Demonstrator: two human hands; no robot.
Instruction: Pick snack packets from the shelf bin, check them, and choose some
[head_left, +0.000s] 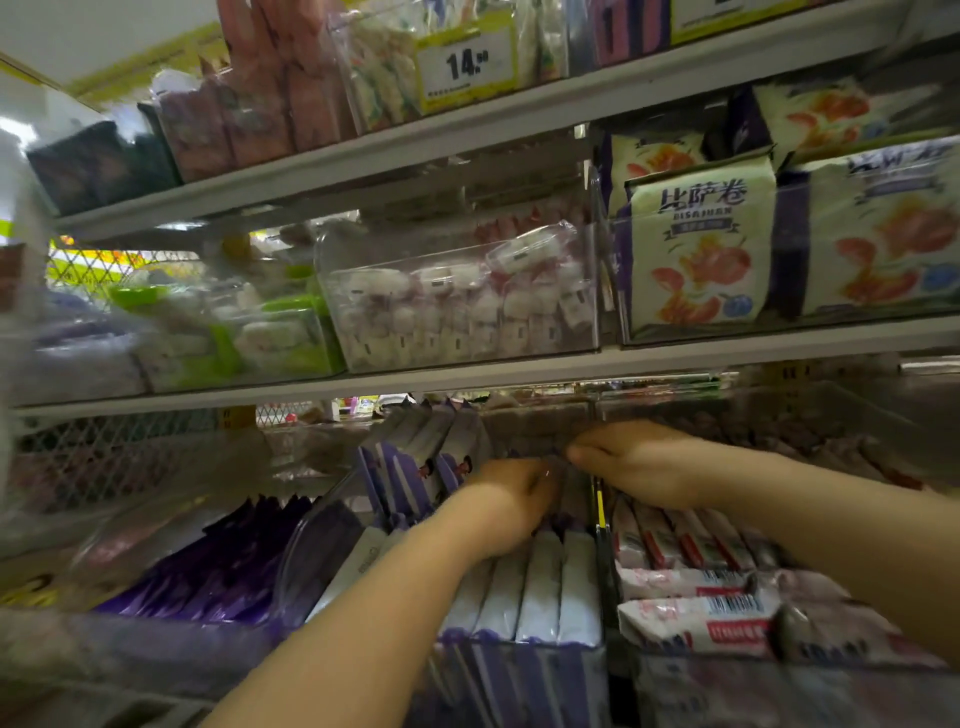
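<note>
A clear shelf bin (311, 545) on the lowest shelf holds several upright white and purple snack packets (540, 592). My left hand (511, 501) reaches deep into the back of this bin, its fingers curled among the packets; what they hold is hidden. My right hand (631, 462) hovers just to the right at the back of the bin, fingers bent down onto the packet tops. The two hands nearly touch. Motion blur smears the fingertips.
A neighbouring bin to the right holds white and red packets (691, 618). Dark purple packets (218, 566) fill the bin on the left. The shelf above (467, 376) carries clear bins of small wrapped sweets (457, 306) and large pizza-roll bags (701, 249). A price tag (467, 65) hangs higher up.
</note>
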